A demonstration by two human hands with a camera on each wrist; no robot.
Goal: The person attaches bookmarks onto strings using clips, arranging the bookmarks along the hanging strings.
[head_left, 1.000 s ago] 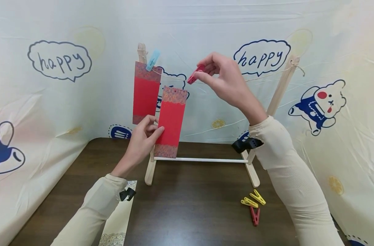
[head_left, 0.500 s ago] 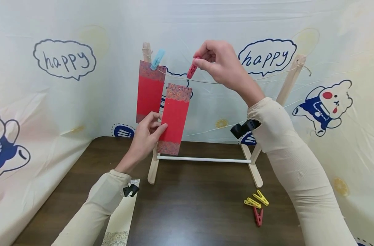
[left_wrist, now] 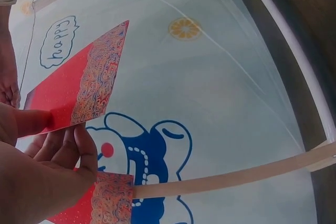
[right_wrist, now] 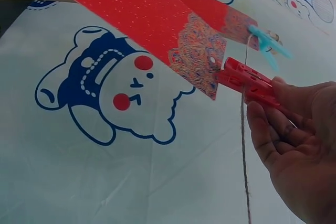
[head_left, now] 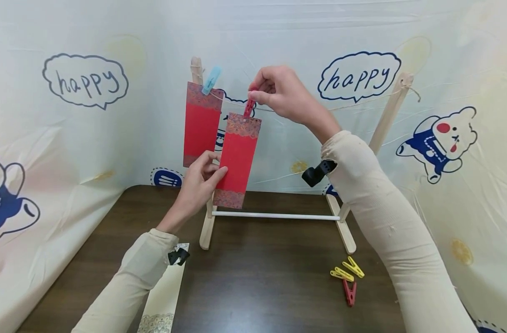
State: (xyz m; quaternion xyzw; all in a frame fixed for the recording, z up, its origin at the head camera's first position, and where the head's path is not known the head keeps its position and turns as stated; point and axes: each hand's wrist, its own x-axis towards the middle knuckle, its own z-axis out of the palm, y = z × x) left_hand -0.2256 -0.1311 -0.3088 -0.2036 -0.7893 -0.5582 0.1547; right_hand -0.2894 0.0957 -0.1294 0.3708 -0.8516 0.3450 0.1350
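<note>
My left hand (head_left: 199, 185) pinches a red paper strip (head_left: 238, 157) with patterned ends by its left edge, thumb in front and fingers behind. Above it, my right hand (head_left: 280, 95) pinches a red clothespin (head_left: 249, 107), whose tip is at the strip's top edge. In the right wrist view the red clothespin (right_wrist: 247, 82) lies across the string (right_wrist: 243, 145), its nose right at the patterned end. A second red strip (head_left: 201, 125) hangs to the left from the string under a light blue clothespin (head_left: 212, 81).
A wooden stand with a right post (head_left: 388, 113) and a white crossbar (head_left: 274, 215) carries the string. Two yellow clothespins (head_left: 347, 269) and a red one (head_left: 350, 292) lie on the dark table (head_left: 253, 277) at right. A cream strip (head_left: 163, 291) lies under my left forearm.
My right hand has moved left and slightly down, bringing the red clothespin from beside the string to the top edge of the held strip. My left hand stays nearly in place.
</note>
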